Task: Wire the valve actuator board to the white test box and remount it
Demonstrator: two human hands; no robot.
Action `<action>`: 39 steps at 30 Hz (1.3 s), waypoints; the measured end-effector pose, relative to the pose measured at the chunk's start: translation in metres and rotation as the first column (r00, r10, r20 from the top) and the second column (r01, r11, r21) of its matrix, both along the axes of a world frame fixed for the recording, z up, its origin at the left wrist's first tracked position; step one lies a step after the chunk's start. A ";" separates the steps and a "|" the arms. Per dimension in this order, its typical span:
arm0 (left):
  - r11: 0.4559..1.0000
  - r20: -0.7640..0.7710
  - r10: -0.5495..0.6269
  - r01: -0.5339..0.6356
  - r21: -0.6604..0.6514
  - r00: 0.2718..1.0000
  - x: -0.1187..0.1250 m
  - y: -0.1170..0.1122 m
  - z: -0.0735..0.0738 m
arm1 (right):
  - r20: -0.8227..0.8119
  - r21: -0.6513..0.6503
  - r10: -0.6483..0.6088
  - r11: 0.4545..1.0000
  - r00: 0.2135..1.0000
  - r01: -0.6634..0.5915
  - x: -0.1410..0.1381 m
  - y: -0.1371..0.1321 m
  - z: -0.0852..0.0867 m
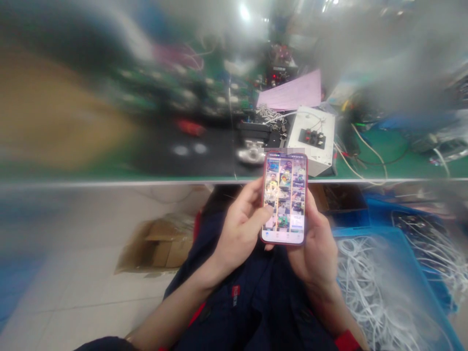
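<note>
I hold a phone (284, 197) in a red case upright over my lap, below the bench edge; its lit screen shows a grid of small pictures. My left hand (239, 231) wraps the phone's left side, and its thumb rests on the screen. My right hand (316, 243) cups the phone from the right and from behind, with the fingers curled round its edge. Both hands are closed on the phone.
A green-topped bench (395, 161) carries a white box with black switches (312, 136), a pink sheet (292, 92), metal parts and cables. A blue bin of white cables (380, 287) stands at the right. A cardboard box (161, 243) lies on the pale floor at the left.
</note>
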State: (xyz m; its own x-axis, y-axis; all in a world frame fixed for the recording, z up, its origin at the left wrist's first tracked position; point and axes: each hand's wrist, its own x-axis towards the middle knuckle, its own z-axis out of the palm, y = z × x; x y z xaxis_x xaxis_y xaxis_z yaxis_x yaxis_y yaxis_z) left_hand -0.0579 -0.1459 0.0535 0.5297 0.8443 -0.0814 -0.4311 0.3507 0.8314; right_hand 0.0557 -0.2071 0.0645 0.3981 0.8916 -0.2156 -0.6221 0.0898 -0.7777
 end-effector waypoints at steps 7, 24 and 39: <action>0.998 -0.012 0.055 -0.055 -0.005 0.998 0.000 0.004 -0.002 | 0.006 -0.015 0.005 1.000 1.000 -0.005 -0.002 -0.001 0.001; 0.996 0.033 0.047 -0.049 0.071 0.998 -0.001 0.003 -0.004 | 0.039 0.008 -0.029 1.000 0.999 0.029 -0.003 -0.002 -0.005; 0.997 0.007 0.047 -0.047 0.053 0.999 0.000 0.002 -0.001 | 0.039 -0.005 -0.015 1.000 0.999 0.015 -0.004 0.000 0.003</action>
State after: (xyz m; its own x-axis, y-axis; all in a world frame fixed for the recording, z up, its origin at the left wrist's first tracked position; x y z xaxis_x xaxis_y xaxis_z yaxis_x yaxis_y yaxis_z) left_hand -0.0583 -0.1440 0.0526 0.4897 0.8713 -0.0325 -0.4512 0.2851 0.8457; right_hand 0.0516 -0.2075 0.0677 0.4198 0.8844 -0.2042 -0.5902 0.0950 -0.8016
